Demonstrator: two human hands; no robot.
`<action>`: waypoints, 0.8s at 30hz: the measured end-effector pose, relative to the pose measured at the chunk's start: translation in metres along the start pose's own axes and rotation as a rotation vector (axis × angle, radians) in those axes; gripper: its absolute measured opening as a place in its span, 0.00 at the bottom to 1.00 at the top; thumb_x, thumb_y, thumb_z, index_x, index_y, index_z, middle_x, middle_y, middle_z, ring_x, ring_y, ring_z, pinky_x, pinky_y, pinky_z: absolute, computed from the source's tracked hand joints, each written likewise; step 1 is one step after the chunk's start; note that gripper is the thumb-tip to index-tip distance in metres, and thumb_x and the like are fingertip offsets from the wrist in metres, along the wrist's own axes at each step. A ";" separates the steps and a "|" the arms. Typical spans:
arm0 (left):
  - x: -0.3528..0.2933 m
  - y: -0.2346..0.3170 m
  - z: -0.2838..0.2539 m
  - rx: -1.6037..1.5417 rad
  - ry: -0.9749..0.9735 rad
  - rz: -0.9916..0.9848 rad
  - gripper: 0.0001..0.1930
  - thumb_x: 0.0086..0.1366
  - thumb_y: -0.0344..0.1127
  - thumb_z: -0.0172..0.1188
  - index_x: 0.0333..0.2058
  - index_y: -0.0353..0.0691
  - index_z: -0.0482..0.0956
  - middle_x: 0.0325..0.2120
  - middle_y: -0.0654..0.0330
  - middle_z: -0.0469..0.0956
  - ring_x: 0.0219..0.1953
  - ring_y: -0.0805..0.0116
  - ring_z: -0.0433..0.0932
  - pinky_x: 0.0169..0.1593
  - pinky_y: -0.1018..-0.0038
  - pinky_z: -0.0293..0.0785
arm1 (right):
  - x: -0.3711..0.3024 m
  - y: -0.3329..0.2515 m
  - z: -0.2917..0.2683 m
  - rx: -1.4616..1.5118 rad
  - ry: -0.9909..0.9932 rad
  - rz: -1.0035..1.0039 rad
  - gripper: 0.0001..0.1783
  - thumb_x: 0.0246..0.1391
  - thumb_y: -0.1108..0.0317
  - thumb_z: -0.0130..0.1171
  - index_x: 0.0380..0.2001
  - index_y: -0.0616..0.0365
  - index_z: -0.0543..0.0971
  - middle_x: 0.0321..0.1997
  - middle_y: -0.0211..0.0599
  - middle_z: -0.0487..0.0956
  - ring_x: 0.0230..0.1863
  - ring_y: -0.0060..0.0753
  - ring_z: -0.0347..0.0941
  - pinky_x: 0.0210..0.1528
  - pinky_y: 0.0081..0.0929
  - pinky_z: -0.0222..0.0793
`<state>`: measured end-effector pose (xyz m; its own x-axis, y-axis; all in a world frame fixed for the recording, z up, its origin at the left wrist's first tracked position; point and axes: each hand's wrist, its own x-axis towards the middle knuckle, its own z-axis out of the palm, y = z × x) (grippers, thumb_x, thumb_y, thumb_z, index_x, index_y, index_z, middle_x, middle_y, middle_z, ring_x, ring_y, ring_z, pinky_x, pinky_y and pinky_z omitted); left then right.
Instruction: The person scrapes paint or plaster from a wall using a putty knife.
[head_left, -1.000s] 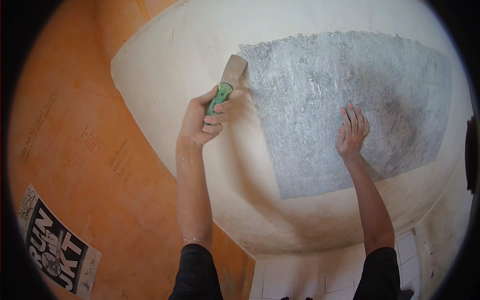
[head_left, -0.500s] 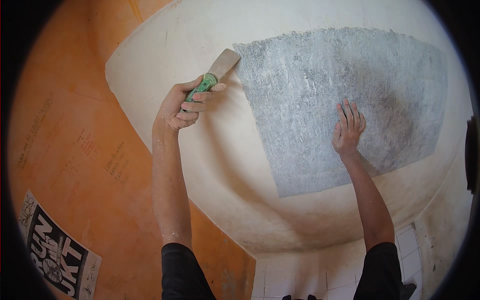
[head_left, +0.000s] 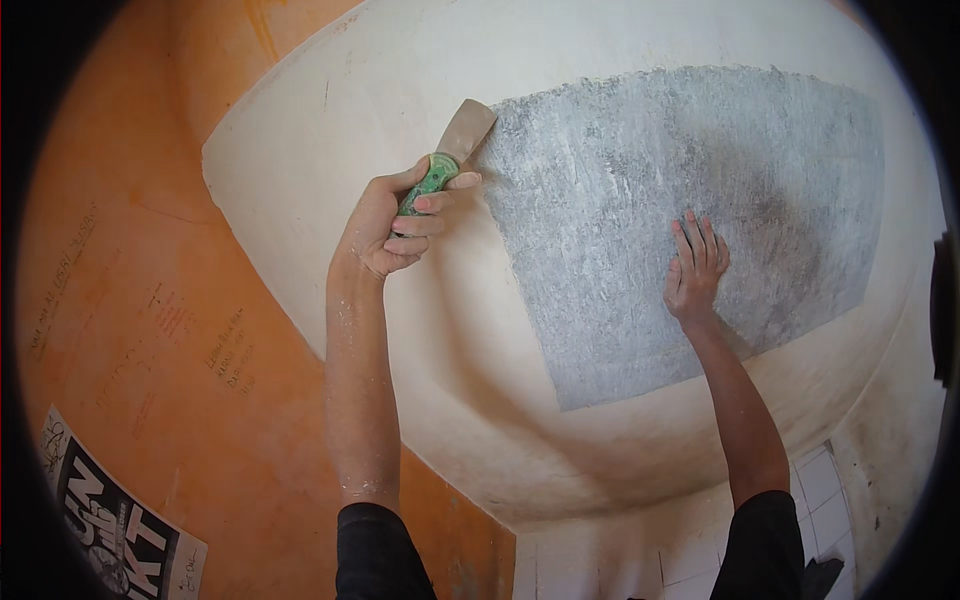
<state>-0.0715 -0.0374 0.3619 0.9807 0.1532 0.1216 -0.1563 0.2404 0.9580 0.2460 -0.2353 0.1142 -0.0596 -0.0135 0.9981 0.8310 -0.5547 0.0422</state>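
Grips a metal-bladed putty knife [head_left: 450,155] with a marbled green handle [head_left: 435,178] in the left hand [head_left: 390,225], curled firmly around the handle. Slants the broad, flat blade [head_left: 468,130] up and to the right, at the upper left corner of a rough, mottled grey, four-sided patch [head_left: 610,240] on a smooth cream-white plastered wall [head_left: 370,120]; cannot tell touching from hovering just short of it. Lays the right hand [head_left: 698,268], released and nearly flat, on the lower part of the same patch, pointing upward. Shows pale specks along the left forearm [head_left: 362,400]. To the left, an orange-painted wall [head_left: 250,440] with scattered handwriting and, low down, a black-and-white paper poster [head_left: 120,535]. At the bottom, square white tiles [head_left: 690,570].
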 end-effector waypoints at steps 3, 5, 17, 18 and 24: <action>0.001 -0.004 0.007 0.093 0.066 0.030 0.25 0.75 0.45 0.39 0.53 0.25 0.68 0.17 0.70 0.60 0.10 0.86 0.50 0.05 0.88 0.42 | 0.000 0.002 0.001 -0.004 0.002 0.004 0.24 0.64 0.63 0.40 0.61 0.53 0.70 0.68 0.37 0.66 0.70 0.42 0.56 0.68 0.49 0.44; 0.003 -0.007 0.009 0.150 0.109 0.031 0.24 0.75 0.45 0.39 0.52 0.26 0.69 0.17 0.71 0.59 0.10 0.87 0.50 0.05 0.88 0.42 | 0.001 0.003 0.000 0.003 0.000 0.003 0.24 0.64 0.63 0.40 0.61 0.54 0.70 0.68 0.37 0.66 0.70 0.42 0.56 0.68 0.49 0.44; 0.060 -0.074 0.050 -0.157 -0.085 0.149 0.24 0.75 0.48 0.38 0.55 0.31 0.67 0.20 0.70 0.61 0.12 0.85 0.54 0.09 0.87 0.47 | 0.002 0.005 -0.001 0.047 -0.028 0.009 0.23 0.65 0.61 0.40 0.60 0.51 0.72 0.67 0.35 0.67 0.69 0.41 0.57 0.67 0.48 0.42; 0.057 -0.097 0.043 -0.304 -0.125 0.158 0.25 0.75 0.49 0.38 0.55 0.32 0.67 0.20 0.69 0.62 0.12 0.84 0.55 0.09 0.86 0.48 | 0.001 0.006 -0.002 0.042 -0.045 0.020 0.23 0.65 0.60 0.40 0.60 0.51 0.72 0.67 0.34 0.67 0.69 0.41 0.57 0.68 0.48 0.42; 0.016 -0.286 0.000 -0.708 0.053 0.252 0.30 0.70 0.63 0.41 0.54 0.44 0.70 0.18 0.70 0.61 0.12 0.82 0.54 0.10 0.85 0.48 | -0.002 0.005 0.004 0.065 -0.027 0.016 0.24 0.66 0.58 0.39 0.60 0.48 0.72 0.67 0.33 0.67 0.69 0.40 0.57 0.68 0.47 0.40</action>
<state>-0.0108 -0.1033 0.0900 0.9009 0.3271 0.2852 -0.4313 0.7479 0.5046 0.2528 -0.2349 0.1127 -0.0317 0.0012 0.9995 0.8661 -0.4990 0.0281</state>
